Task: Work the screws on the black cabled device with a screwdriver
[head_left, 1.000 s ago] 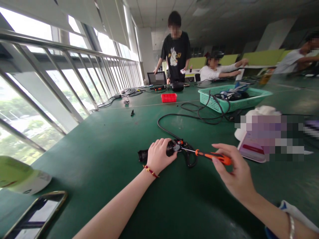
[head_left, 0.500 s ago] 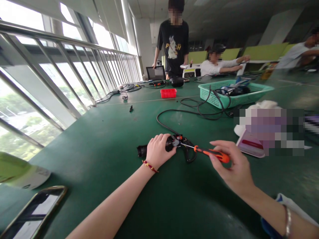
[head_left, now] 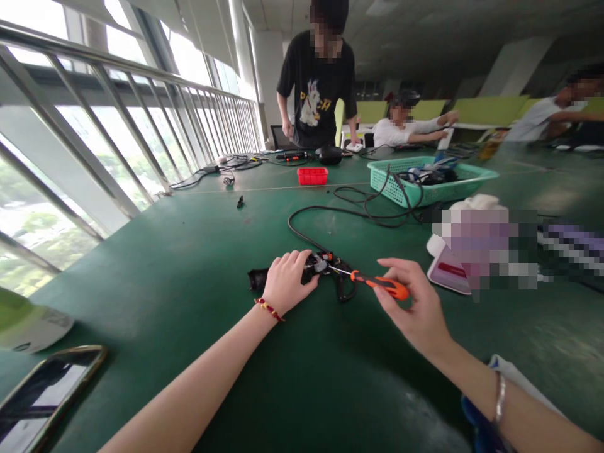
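Note:
My left hand [head_left: 284,280] is closed over a small black device [head_left: 257,279] lying on the green table [head_left: 189,251], pinning it down. A black cable [head_left: 302,236] runs from the device toward the far side. My right hand [head_left: 415,308] grips an orange-handled screwdriver [head_left: 377,284]. Its thin metal tip touches the exposed end of the device [head_left: 324,263], just right of my left hand's fingers.
A phone [head_left: 42,393] lies at the near left beside a white-green cap [head_left: 28,324]. A teal basket [head_left: 431,179] of cables and a red tray [head_left: 312,175] stand farther back. A blurred-out object [head_left: 476,248] sits at right. Other people work at the far end.
My hands keep the same grip on the device and screwdriver. The view has shifted, so everything sits slightly left and higher. The standing person at the far end has leaned over the table.

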`<state>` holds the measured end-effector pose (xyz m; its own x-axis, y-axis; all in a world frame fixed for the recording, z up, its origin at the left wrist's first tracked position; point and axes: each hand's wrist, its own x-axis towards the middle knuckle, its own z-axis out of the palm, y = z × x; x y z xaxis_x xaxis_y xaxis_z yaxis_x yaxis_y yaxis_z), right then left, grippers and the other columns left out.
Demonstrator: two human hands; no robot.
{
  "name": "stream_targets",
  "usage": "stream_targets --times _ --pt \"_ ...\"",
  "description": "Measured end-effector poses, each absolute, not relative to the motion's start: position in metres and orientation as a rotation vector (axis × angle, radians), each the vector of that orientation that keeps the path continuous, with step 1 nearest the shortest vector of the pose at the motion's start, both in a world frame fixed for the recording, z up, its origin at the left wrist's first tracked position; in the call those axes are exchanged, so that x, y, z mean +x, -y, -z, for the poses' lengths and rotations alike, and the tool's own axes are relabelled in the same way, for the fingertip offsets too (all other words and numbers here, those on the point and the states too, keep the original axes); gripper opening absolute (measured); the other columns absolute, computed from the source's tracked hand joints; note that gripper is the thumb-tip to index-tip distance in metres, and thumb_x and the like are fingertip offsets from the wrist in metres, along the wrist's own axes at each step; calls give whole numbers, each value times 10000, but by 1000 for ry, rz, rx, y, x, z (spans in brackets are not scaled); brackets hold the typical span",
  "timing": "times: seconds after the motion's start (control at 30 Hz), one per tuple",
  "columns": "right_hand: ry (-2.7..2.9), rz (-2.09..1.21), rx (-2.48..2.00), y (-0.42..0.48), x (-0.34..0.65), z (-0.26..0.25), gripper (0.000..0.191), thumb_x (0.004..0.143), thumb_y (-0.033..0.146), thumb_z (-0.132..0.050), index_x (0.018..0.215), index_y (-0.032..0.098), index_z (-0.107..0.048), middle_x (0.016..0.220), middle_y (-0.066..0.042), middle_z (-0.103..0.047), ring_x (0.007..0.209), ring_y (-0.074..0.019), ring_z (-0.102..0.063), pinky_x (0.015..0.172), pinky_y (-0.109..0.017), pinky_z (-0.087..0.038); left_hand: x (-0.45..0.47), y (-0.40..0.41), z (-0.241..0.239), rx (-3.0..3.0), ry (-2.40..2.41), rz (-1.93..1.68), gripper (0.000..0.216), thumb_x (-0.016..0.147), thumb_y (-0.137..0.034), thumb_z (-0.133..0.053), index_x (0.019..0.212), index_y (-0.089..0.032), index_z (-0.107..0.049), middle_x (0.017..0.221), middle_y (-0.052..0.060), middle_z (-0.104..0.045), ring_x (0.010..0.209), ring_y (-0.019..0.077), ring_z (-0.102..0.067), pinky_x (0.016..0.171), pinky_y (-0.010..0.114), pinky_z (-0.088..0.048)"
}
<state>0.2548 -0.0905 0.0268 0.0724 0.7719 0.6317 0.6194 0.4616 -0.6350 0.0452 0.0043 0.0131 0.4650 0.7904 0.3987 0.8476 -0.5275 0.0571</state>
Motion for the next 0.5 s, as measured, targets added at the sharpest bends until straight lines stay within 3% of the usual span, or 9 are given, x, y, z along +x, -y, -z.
stream_targets --times 0.1,0.2,0.37,0.5 --pt "1719 -221 -1143 91 254 -29 389 769 180 -552 1148 211 -469 877 -16 -555 758 -134 -577 719 -274 -476 41 -6 -15 -2600 1412 504 443 841 -387 -481 1230 -176 -456 1039 74 -611 964 232 -561 819 343 -432" --pt "2060 -404 -1207 92 251 -31 270 792 224 -544 1062 224 -535 892 -19 -555 745 -130 -562 695 -271 -463 33 -9 -21 -2656 1417 462 506 841 -416 -495 1274 -166 -418 1094 93 -596 1014 235 -552 849 340 -436" --pt "2332 -472 -1278 92 246 -32 207 726 242 -613 923 217 -553 950 -25 -533 758 -137 -557 698 -283 -465 16 -8 -35 -2665 1562 300 255 834 -416 -520 966 -203 -570 1004 66 -604 947 219 -566 779 313 -460" --pt "2307 -494 -1206 92 248 -32 174 744 205 -584 908 220 -528 919 -14 -527 736 -123 -549 699 -272 -464 -10 3 -42 -2537 1774 233 251 821 -445 -499 937 -227 -545 927 38 -630 863 215 -595 662 280 -451"
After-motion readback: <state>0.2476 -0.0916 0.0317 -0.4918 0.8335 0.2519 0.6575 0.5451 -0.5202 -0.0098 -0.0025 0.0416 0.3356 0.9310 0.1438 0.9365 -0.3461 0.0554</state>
